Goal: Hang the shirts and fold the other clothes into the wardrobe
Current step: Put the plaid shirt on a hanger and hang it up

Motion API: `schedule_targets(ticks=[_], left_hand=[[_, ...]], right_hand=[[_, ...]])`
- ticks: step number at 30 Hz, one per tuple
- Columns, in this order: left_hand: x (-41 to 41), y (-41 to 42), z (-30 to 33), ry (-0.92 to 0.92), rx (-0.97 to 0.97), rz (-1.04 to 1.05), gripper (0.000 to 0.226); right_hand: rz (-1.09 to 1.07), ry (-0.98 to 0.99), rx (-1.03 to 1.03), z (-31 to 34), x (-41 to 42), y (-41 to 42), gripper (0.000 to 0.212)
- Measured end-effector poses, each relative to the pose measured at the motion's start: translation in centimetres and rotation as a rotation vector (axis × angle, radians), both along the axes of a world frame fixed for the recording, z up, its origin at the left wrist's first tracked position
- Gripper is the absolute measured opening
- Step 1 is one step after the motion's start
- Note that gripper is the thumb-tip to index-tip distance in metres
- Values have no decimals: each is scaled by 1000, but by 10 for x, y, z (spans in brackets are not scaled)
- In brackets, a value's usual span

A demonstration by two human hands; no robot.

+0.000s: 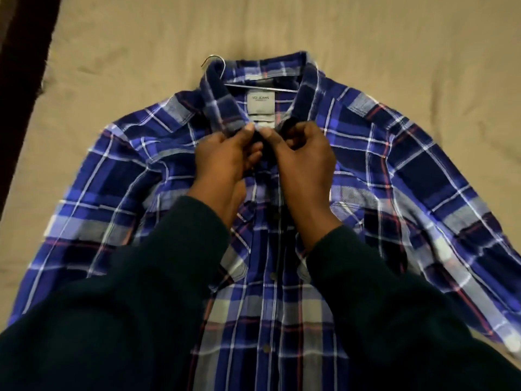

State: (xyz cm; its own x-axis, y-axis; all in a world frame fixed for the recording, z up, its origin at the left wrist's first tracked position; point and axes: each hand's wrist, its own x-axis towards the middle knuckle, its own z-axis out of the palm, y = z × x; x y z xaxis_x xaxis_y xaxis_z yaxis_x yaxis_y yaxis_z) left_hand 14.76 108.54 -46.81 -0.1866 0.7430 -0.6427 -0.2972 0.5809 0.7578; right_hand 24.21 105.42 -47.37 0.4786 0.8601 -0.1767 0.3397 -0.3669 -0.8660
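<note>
Shirt (282, 249) lies flat on the bedsheet (141, 38), front up, long axis running straight away from the person, collar at the far end. Both hands meet at the collar's front: left hand (222, 156) pinches the left collar edge, right hand (304, 153) pinches the right, looks like doing up the top button. Hanger (259, 87) sits inside the collar, hook poking out far-left. Neither hand is nearer.

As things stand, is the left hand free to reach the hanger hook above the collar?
Probably not yet: the left hand is pinching the shirt collar beside the right hand. The hanger hook itself lies uncovered on the sheet.
</note>
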Motion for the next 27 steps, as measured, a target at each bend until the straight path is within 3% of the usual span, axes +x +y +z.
schedule_targets(ticks=[2,4,8,12,16,18,20,24,27], left_hand=[[0,11,0,80,196,-54,21],[-2,15,-7,163,291,-151,23],[-4,11,-26,403,402,-288,25],[2,11,-41,749,482,-356,26],[8,18,-38,981,413,-374,29],[9,25,-32,977,375,-401,28],[4,32,-30,840,383,-409,25],[-13,25,-32,532,464,-463,15],[-19,20,-29,471,492,-528,19]], right_hand=[[-65,-23,-37,2,-5,7,35],[-176,-26,-54,5,-5,13,21],[-393,283,-15,0,-12,12,12],[-395,287,-18,-9,-23,7,5],[-382,299,-57,-13,-25,15,14],[-396,285,-39,-14,-27,22,21],[-421,240,-29,-13,-27,30,25],[-429,193,-37,-19,-32,37,16],[-365,213,12,-26,-37,29,7]])
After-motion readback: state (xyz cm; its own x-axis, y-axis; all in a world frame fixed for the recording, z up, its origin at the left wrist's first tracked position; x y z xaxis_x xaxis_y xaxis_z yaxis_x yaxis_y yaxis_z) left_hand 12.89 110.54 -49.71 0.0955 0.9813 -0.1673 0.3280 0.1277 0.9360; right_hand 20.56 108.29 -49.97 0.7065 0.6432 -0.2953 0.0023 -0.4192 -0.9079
